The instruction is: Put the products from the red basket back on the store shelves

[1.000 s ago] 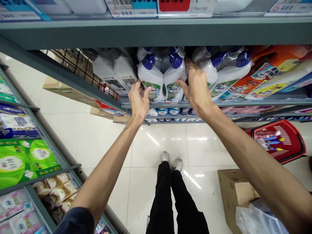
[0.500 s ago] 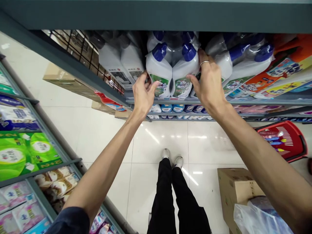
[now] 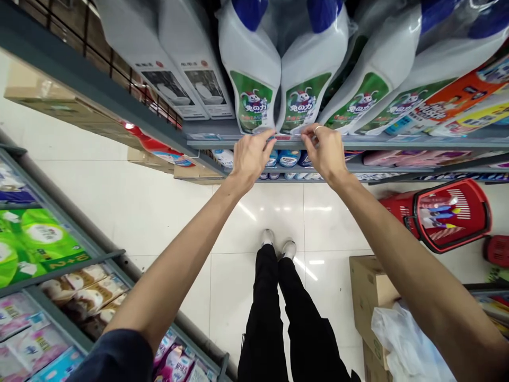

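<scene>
Two white bottles with blue caps, the left bottle and the right bottle, stand side by side at the front of the shelf. The left hand is loosely curled at the shelf's edge, its fingertips by the left bottle's base. The right hand has thumb and forefinger drawn close near the right bottle's base. Neither visibly grips a bottle; I cannot tell whether either pinches the shelf edge.

The main risk is a bottle tipping forward: both bases sit near the edge, and a tug this low could pull one out from under its tall body. Clear wrap shows beside the right bottle — if it snags, a neighbouring bottle could shift too. Anything that slips could drop onto the tiled floor — near the shoes.
</scene>
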The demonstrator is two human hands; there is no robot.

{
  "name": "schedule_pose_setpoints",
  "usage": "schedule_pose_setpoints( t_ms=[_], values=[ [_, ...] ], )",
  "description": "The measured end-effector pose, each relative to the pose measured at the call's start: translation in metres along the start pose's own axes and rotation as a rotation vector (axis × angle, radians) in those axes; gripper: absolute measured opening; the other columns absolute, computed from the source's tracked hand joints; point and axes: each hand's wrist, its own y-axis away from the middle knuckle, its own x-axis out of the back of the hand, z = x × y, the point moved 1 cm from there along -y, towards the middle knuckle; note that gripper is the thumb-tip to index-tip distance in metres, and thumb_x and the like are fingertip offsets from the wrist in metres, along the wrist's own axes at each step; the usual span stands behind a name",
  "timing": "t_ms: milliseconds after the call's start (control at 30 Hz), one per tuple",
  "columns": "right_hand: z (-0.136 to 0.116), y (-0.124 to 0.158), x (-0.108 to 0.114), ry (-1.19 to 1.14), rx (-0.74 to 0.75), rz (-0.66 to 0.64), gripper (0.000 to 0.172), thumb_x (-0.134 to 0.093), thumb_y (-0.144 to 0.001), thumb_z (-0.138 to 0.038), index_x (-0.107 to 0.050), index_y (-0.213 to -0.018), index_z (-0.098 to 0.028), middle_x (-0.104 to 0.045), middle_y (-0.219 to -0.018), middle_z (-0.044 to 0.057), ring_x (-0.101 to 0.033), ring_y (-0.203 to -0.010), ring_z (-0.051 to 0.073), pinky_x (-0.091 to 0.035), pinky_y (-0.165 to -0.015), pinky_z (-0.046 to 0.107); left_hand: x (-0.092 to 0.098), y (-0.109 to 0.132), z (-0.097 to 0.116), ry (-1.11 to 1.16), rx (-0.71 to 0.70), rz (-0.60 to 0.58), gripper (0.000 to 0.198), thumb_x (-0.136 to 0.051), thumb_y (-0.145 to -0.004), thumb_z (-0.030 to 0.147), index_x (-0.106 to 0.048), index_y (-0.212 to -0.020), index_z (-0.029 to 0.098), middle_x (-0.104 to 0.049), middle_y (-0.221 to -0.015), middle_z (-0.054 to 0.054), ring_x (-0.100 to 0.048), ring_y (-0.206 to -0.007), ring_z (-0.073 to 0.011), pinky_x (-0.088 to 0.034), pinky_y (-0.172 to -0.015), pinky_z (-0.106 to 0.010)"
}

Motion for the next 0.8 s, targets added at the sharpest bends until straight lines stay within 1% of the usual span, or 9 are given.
schedule_pose_setpoints(
  t_ms=[100,200,267,367,467,600,667,733,800],
  values=[
    [-0.001,-0.002,0.0,0.006,0.014,-0.032,0.022,-0.051,-0.1,-0.032,-0.066,-0.11,-0.02,-0.07,-0.095,0.005,-0.063,-0.081,0.02,-0.049,-0.082,0.033,-0.01,-0.007,0.007,-0.075,0.034,-0.025,0.019,-0.064,-0.096,0.031,-0.076,-0.107,0.02,-0.061,-0.066,-0.003,-0.067,-0.082,-0.0241,-0.048,-0.092,-0.038],
    [-0.004,-0.002,0.002,0.057,0.02,-0.072,0.018,-0.05,-0.101,-0.027,-0.065,-0.108,-0.019,-0.07,-0.098,0.006,-0.063,-0.085,0.021,-0.047,-0.082,0.033,-0.007,-0.007,0.015,-0.167,0.069,-0.093,0.024,-0.055,-0.102,0.035,-0.072,-0.111,0.019,-0.067,-0.077,-0.006,-0.068,-0.096,-0.0241,-0.044,-0.096,-0.034],
    [-0.007,-0.002,0.004,0.128,0.024,-0.099,0.02,-0.046,-0.103,-0.024,-0.064,-0.108,-0.018,-0.071,-0.104,0.007,-0.063,-0.089,0.021,-0.045,-0.082,0.033,-0.004,-0.005,0.02,-0.22,0.067,-0.131,0.033,-0.047,-0.106,0.038,-0.07,-0.117,0.017,-0.069,-0.084,-0.007,-0.067,-0.102,-0.0223,-0.042,-0.098,-0.032],
    [-0.011,-0.002,0.006,0.211,0.03,-0.134,0.027,-0.039,-0.107,-0.024,-0.063,-0.115,-0.015,-0.069,-0.116,0.008,-0.063,-0.095,0.02,-0.044,-0.083,0.031,-0.002,-0.003,0.025,-0.325,0.062,-0.157,0.043,-0.036,-0.109,0.041,-0.068,-0.121,0.014,-0.067,-0.087,-0.006,-0.066,-0.096,-0.0195,-0.042,-0.096,-0.032],
    [-0.013,-0.002,0.004,0.249,-0.002,-0.143,0.028,-0.037,-0.108,-0.024,-0.062,-0.119,-0.016,-0.068,-0.121,0.009,-0.065,-0.096,0.022,-0.045,-0.083,0.032,-0.004,-0.002,0.025,-0.397,0.055,-0.162,0.043,-0.036,-0.109,0.042,-0.07,-0.118,0.017,-0.067,-0.084,-0.008,-0.066,-0.088,-0.0217,-0.044,-0.091,-0.034],
    [-0.015,-0.001,-0.002,0.285,-0.031,-0.131,0.03,-0.035,-0.109,-0.023,-0.062,-0.12,-0.017,-0.067,-0.122,0.01,-0.067,-0.098,0.024,-0.047,-0.082,0.034,-0.007,-0.003,0.025,-0.346,0.063,-0.134,0.038,-0.041,-0.108,0.039,-0.07,-0.116,0.017,-0.064,-0.079,-0.008,-0.068,-0.091,-0.0247,-0.044,-0.094,-0.037],
    [-0.015,0.001,-0.003,0.287,-0.028,-0.121,0.035,-0.03,-0.111,-0.025,-0.062,-0.12,-0.014,-0.066,-0.122,0.011,-0.066,-0.103,0.023,-0.047,-0.084,0.032,-0.01,-0.001,0.027,-0.344,0.072,-0.127,0.037,-0.041,-0.108,0.038,-0.07,-0.115,0.016,-0.063,-0.078,-0.008,-0.068,-0.09,-0.0257,-0.045,-0.093,-0.04],
    [-0.014,0.004,-0.003,0.265,-0.018,-0.122,0.041,-0.024,-0.112,-0.026,-0.061,-0.121,-0.01,-0.065,-0.123,0.011,-0.064,-0.108,0.021,-0.046,-0.087,0.029,-0.01,0.004,0.028,-0.345,0.07,-0.123,0.038,-0.04,-0.108,0.037,-0.07,-0.117,0.017,-0.064,-0.079,-0.008,-0.068,-0.086,-0.0249,-0.046,-0.09,-0.04],
    [-0.011,0.007,0.0,0.216,-0.008,-0.106,0.04,-0.027,-0.112,-0.028,-0.061,-0.122,-0.01,-0.065,-0.125,0.012,-0.064,-0.11,0.021,-0.046,-0.091,0.03,-0.006,0.011,0.022,-0.308,0.068,-0.075,0.038,-0.042,-0.108,0.039,-0.068,-0.126,0.019,-0.065,-0.077,-0.006,-0.067,-0.08,-0.0215,-0.046,-0.087,-0.036]
  ],
)
